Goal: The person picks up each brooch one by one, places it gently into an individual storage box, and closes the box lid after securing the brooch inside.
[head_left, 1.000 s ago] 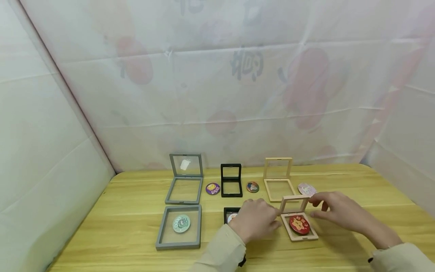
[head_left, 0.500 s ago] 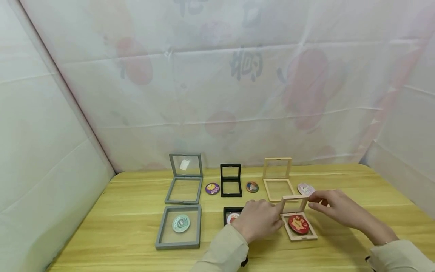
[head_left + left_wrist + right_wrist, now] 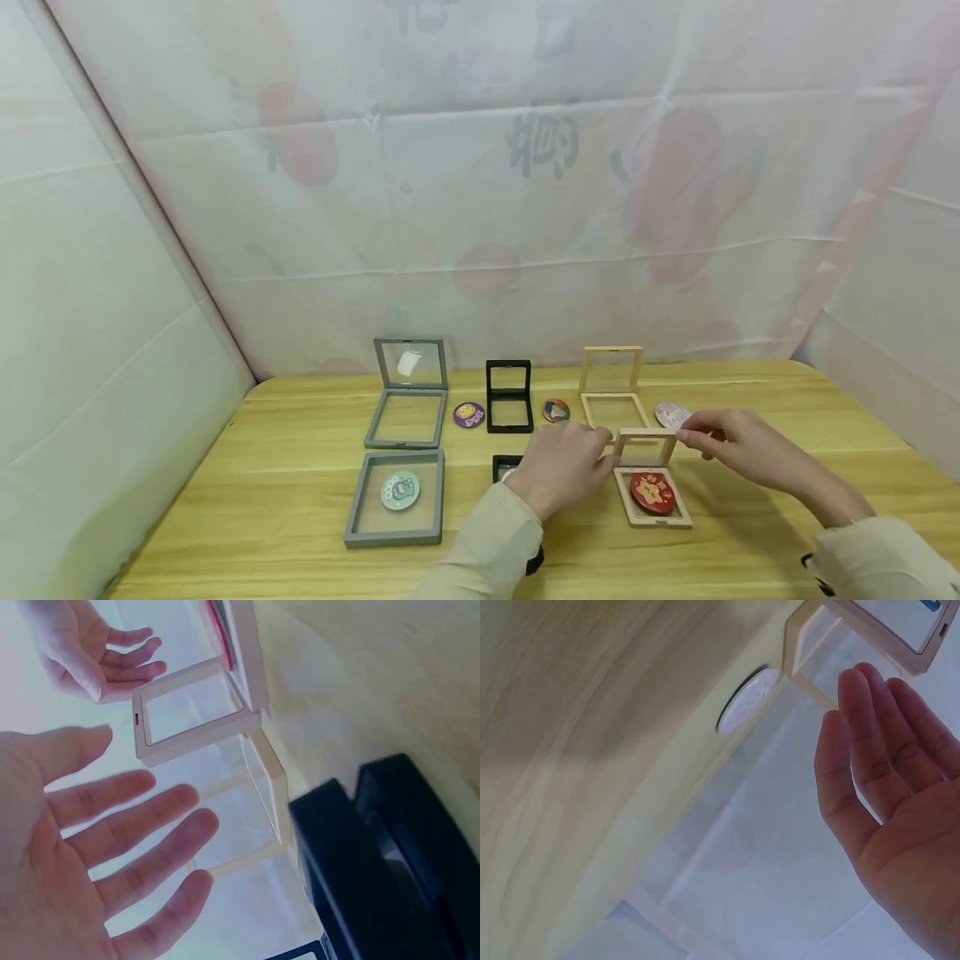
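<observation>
Pink hinged display frame (image 3: 659, 522), lid (image 3: 647, 432) raised, is standing on tabletop (image 3: 637, 567), red star badge (image 3: 653, 493) inside, room opening before its front edge. Left hand (image 3: 562, 468) and right hand (image 3: 752, 457), fingers loosely extended, unclenched, are flanking the lid's side edges

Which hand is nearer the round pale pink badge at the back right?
Right. The right hand is just in front of the badge, to its right; the left hand is farther, left of the open pink square plastic frame.
</observation>
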Tool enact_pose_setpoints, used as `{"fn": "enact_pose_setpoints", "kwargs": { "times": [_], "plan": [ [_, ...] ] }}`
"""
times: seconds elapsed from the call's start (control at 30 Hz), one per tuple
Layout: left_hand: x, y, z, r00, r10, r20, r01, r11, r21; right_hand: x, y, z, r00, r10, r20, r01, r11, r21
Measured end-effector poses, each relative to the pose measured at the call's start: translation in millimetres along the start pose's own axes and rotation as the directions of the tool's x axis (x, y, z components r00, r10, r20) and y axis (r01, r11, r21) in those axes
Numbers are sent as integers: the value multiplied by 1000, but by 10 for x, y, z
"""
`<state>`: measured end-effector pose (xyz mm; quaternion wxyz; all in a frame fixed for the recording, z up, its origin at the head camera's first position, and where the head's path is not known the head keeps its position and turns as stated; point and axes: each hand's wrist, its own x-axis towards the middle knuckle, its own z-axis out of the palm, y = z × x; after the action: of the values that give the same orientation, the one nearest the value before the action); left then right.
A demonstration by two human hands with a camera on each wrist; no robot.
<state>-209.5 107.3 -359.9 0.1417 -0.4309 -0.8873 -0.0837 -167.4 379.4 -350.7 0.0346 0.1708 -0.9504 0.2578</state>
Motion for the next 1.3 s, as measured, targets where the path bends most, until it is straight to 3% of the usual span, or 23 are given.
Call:
{"fn": "enact_pose_setpoints", "kwargs": {
  "times": [0.2, 0.53, 1.3],
  "plan": [
    [70, -17, 0, 998, -46, -44, 43, 996, -81, 41, -7, -15, 999, 31, 36, -34, 997, 71],
    [118, -31, 11, 990, -141, 27, 144, 965, -220, 144, -33, 54, 994, 42, 101, -58, 985, 162],
    [274, -32, 8, 969, -169, 181, 214, 939, -270, 146, -6, 73, 988, 90, 129, -113, 976, 187]
  ]
}}
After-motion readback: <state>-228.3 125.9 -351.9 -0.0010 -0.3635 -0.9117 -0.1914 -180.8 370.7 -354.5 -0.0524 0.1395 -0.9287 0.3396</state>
